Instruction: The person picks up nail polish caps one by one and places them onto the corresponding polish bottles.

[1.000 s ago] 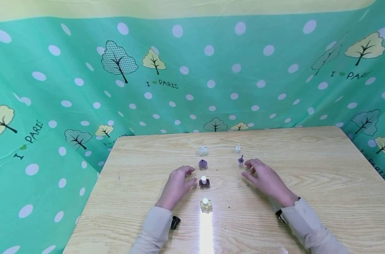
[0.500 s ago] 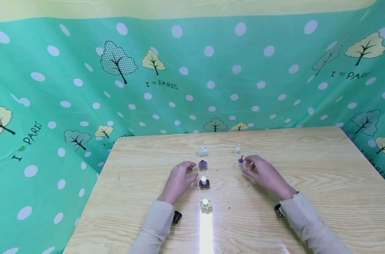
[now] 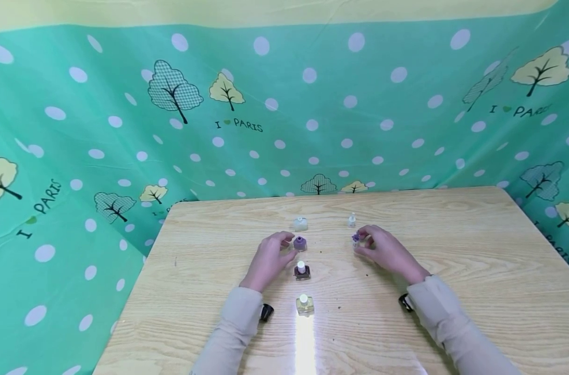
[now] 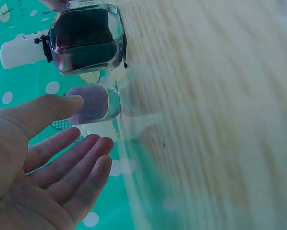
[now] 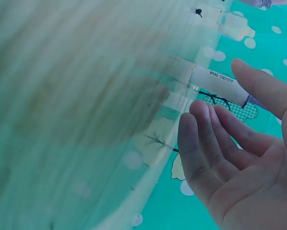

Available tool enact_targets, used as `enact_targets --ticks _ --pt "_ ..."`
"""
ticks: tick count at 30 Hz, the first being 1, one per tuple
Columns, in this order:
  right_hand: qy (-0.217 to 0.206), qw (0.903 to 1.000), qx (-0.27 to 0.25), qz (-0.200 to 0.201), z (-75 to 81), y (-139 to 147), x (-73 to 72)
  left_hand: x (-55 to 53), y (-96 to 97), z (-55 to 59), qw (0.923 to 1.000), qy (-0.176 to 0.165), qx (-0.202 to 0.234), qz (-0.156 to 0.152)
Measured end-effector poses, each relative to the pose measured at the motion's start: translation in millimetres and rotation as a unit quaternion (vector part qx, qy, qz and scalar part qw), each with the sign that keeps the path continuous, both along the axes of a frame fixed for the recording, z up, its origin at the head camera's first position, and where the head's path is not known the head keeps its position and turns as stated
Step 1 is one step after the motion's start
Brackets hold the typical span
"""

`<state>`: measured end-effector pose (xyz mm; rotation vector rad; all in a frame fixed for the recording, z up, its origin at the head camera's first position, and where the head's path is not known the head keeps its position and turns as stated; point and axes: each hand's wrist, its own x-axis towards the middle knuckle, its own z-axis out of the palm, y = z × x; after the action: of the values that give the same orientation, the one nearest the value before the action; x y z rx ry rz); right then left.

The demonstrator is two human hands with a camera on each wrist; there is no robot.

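An uncapped purple nail polish bottle (image 3: 299, 243) stands on the table, with my left hand (image 3: 269, 262) just to its left. In the left wrist view the thumb and fingers (image 4: 93, 165) are spread apart near that bottle. Over to the right, a white nail polish cap (image 5: 218, 85) stands inverted, its purple-coated brush pointing up. My right hand (image 3: 383, 253) is beside it, thumb on one side and fingers on the other. The right wrist view shows a gap between the cap and the fingers (image 5: 198, 139).
Behind the purple bottle is an open whitish nail polish bottle (image 3: 300, 224). A second inverted cap (image 3: 352, 221) stands behind the first. Nearer me are a dark capped bottle (image 3: 301, 271) and a pale yellow capped bottle (image 3: 305, 305). A green curtain (image 3: 284, 114) hangs beyond the wooden table (image 3: 209, 229).
My left hand has moved forward and right, closer to the purple bottle. The right hand has moved forward and left until its fingers partly overlap the cap. The bottles and caps have stayed put.
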<state>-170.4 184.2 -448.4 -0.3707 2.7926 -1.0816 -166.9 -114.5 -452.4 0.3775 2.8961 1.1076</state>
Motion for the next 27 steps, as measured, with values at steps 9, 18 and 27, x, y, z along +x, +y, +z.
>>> enact_targets --ticks 9,18,27 --pt "-0.018 0.9997 -0.001 0.016 -4.6 -1 -9.6 -7.1 4.7 -2.0 0.9999 -0.014 0.003 0.007" --pt "-0.018 0.9996 0.013 0.02 -1.8 -2 -12.9 -12.3 6.3 -4.6 1.0 -0.004 -0.005 -0.004" --pt "-0.016 0.9994 0.023 0.023 -3.0 -4 -15.0 -13.6 7.3 -6.0 0.9999 0.0 -0.006 -0.016"
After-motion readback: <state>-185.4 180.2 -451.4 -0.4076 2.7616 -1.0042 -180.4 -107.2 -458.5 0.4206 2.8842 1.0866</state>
